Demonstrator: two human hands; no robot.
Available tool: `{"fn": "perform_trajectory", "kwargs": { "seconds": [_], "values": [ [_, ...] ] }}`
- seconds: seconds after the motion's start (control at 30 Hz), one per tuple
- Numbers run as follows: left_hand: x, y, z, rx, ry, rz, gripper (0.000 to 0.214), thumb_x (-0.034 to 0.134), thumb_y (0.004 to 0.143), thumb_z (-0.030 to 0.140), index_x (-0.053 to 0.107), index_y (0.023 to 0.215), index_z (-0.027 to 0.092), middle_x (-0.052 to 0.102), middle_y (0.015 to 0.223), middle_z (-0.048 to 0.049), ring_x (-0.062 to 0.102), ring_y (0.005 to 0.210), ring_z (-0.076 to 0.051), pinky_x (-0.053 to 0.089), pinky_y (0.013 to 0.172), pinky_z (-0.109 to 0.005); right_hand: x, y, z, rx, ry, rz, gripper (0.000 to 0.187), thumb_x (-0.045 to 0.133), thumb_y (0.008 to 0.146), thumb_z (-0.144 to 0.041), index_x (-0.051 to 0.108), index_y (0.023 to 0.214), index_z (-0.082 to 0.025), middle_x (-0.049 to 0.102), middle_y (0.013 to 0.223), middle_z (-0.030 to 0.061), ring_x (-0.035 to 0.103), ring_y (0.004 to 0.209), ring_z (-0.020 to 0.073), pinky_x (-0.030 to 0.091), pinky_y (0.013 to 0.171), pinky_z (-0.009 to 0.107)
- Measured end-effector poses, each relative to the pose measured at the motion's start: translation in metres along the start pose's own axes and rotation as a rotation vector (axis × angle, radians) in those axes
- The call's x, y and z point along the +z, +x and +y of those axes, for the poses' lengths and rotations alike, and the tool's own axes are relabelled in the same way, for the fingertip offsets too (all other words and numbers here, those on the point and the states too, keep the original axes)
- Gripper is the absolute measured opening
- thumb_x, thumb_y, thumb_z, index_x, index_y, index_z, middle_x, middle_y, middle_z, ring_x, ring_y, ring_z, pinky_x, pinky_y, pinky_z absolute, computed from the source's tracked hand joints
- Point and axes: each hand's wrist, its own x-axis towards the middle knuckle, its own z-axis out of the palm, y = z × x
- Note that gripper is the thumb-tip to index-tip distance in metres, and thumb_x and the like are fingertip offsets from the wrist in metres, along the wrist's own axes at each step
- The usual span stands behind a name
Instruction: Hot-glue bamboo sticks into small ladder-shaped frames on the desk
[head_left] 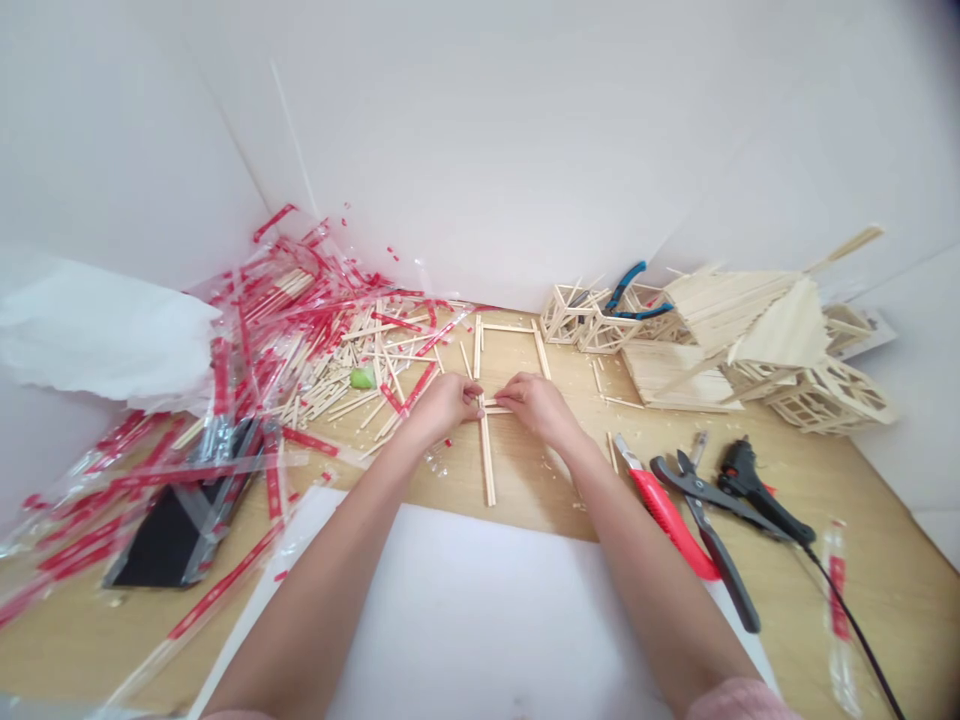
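Observation:
A flat frame of pale wooden sticks (pixel 487 460), like disposable chopsticks, lies on the table ahead of me. My left hand (pixel 454 400) has its fingertips closed at the frame's left upright, where a short crosspiece (pixel 496 410) meets it. From the other side, my right hand (pixel 536 408) pinches the crosspiece close to that joint. Its right end is hidden behind my right hand. Farther back, another crosspiece (pixel 508 328) joins the two uprights at the top.
Loose sticks (pixel 330 390) and red-banded plastic wrappers (pixel 315 270) heap up on the left. Lattice stick models (pixel 780 330) and blue-handled pliers (pixel 626 295) stand back right. Nearer lie a red utility knife (pixel 667 515), dark cutters (pixel 709 530) and a glue gun (pixel 761 490). White paper (pixel 487 610) lies in front.

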Motion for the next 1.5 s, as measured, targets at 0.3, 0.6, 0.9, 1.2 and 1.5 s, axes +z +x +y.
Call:
{"fn": "perform_trajectory", "kwargs": {
  "seconds": [0.3, 0.6, 0.9, 1.2, 1.5],
  "values": [
    [0.002, 0.005, -0.009, 0.016, 0.034, 0.013, 0.047, 0.074, 0.060, 0.027, 0.069, 0.103, 0.010, 0.069, 0.082, -0.0055, 0.064, 0.077, -0.019, 0.048, 0.071, -0.027, 0.004, -0.003, -0.004, -0.006, -0.029, 0.022, 0.018, 0.057, 0.085, -0.022, 0.074, 0.091, -0.021, 0.068, 0.090, 0.0054, 0.059, 0.085, 0.0159, 0.040, 0.081, 0.026],
    [0.002, 0.004, -0.007, 0.002, 0.056, 0.005, 0.046, 0.074, 0.060, 0.026, 0.068, 0.104, 0.012, 0.069, 0.082, -0.0038, 0.064, 0.077, -0.018, 0.048, 0.071, -0.026, 0.003, -0.001, 0.001, -0.030, 0.008, -0.006, 0.018, 0.059, 0.084, -0.022, 0.074, 0.094, -0.021, 0.069, 0.092, 0.0055, 0.059, 0.087, 0.0164, 0.040, 0.082, 0.025],
    [0.004, 0.007, -0.010, -0.006, 0.046, 0.001, 0.046, 0.075, 0.060, 0.026, 0.069, 0.103, 0.011, 0.070, 0.082, -0.0043, 0.064, 0.077, -0.018, 0.048, 0.071, -0.026, 0.002, 0.013, 0.014, -0.046, 0.019, -0.126, 0.016, 0.061, 0.083, -0.026, 0.074, 0.092, -0.022, 0.068, 0.092, 0.0049, 0.059, 0.088, 0.0166, 0.039, 0.082, 0.026],
    [0.003, 0.007, -0.009, 0.007, 0.009, -0.003, 0.046, 0.075, 0.059, 0.024, 0.069, 0.102, 0.010, 0.070, 0.080, -0.0051, 0.064, 0.076, -0.019, 0.048, 0.069, -0.027, -0.014, 0.033, -0.009, 0.078, -0.249, -0.318, 0.017, 0.062, 0.073, -0.025, 0.073, 0.085, -0.024, 0.072, 0.084, 0.0048, 0.063, 0.078, 0.0190, 0.040, 0.066, 0.026],
    [0.001, 0.003, -0.002, -0.023, -0.010, -0.023, 0.041, 0.073, 0.059, 0.020, 0.070, 0.099, 0.010, 0.071, 0.084, -0.0055, 0.065, 0.078, -0.019, 0.049, 0.070, -0.026, -0.031, 0.053, -0.017, 0.053, -0.261, -0.389, 0.016, 0.063, 0.069, -0.024, 0.074, 0.080, -0.018, 0.072, 0.081, 0.0084, 0.064, 0.072, 0.0196, 0.040, 0.060, 0.025]
  ]
}}
